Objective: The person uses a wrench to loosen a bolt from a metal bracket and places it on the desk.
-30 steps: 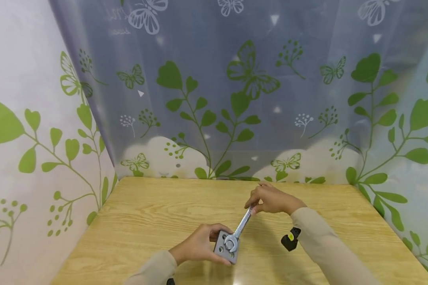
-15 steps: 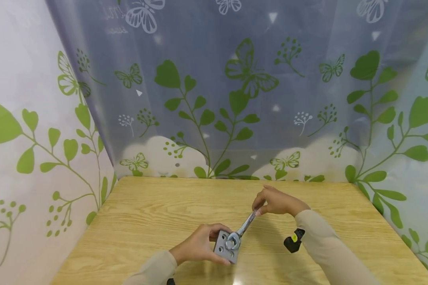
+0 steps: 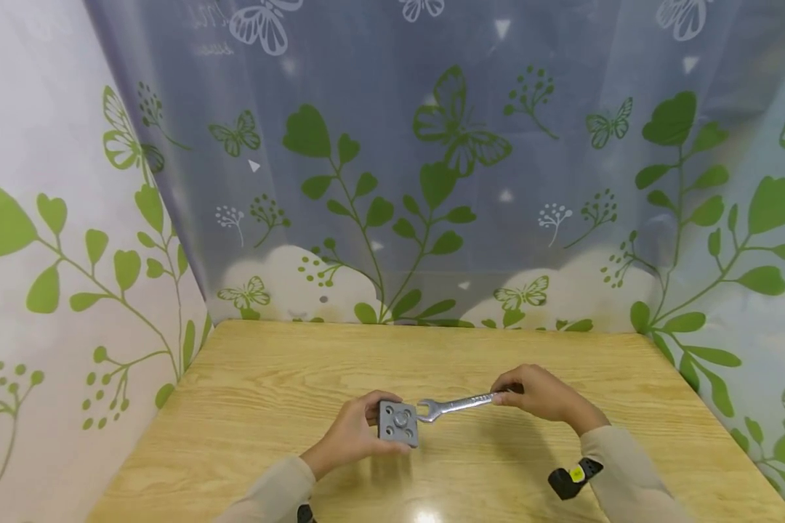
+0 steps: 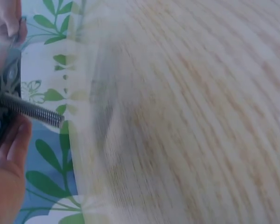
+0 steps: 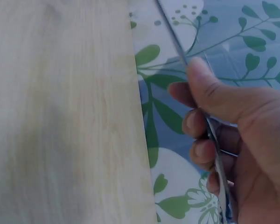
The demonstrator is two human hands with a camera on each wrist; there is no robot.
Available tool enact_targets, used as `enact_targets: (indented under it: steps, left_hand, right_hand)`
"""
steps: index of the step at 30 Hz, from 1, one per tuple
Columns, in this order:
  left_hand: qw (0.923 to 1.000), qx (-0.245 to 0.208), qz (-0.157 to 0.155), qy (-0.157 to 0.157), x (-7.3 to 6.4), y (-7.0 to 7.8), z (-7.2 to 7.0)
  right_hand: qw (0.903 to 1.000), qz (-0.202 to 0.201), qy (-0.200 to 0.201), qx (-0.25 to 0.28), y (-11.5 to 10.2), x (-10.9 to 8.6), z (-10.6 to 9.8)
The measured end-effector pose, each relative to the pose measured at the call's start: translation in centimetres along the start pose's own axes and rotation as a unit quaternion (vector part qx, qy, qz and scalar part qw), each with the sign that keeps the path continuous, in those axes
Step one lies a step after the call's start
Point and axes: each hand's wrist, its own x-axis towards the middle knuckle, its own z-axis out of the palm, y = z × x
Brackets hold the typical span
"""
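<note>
My left hand (image 3: pixel 356 428) grips a grey square metal plate (image 3: pixel 387 434) by its edges, fingers along the top and thumb below. Holes sit near the plate's corners, and a bolt head (image 3: pixel 401 419) shows at its centre. In the left wrist view the bolt's threaded shank (image 4: pixel 35 111) sticks out of the plate's other side. My right hand (image 3: pixel 539 394) holds a silver wrench (image 3: pixel 461 404) by its handle, thumb against fingers. The wrench's open end points left, right beside the plate's right edge and off the bolt head. In the right wrist view the fingers curl round the handle (image 5: pixel 213 135).
A wood-grain table (image 3: pixel 268 378) lies under both hands, which are raised above it. Behind it hangs a grey-blue curtain (image 3: pixel 366 181) printed with leaves and butterflies, with more patterned cloth at both sides. A black wrist camera (image 3: pixel 565 483) hangs from the right sleeve.
The wrench has come off the bolt head and swung to nearly level, as the right hand moved right and lower in view. The left hand has shifted the plate slightly left and up, turning it.
</note>
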Motion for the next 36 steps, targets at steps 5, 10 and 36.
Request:
enact_targets:
  steps: [5,10,36]
  left_hand:
    - [0.9984,0.016,-0.018,0.051,0.2,-0.1,-0.2]
    - [0.996,0.003,-0.039,0.08,0.3,-0.2,-0.3]
    - [0.9888,0.03,-0.016,0.145,0.2,0.3,0.4]
  right_hand:
    - [0.9987,0.016,0.042,0.024,-1.1,-1.0,1.9]
    - [0.9939,0.034,0.1,0.031,-2.5,-1.6,4.4]
    - [0.966,0.124,0.216,0.069,-6.7,-2.0,12.7]
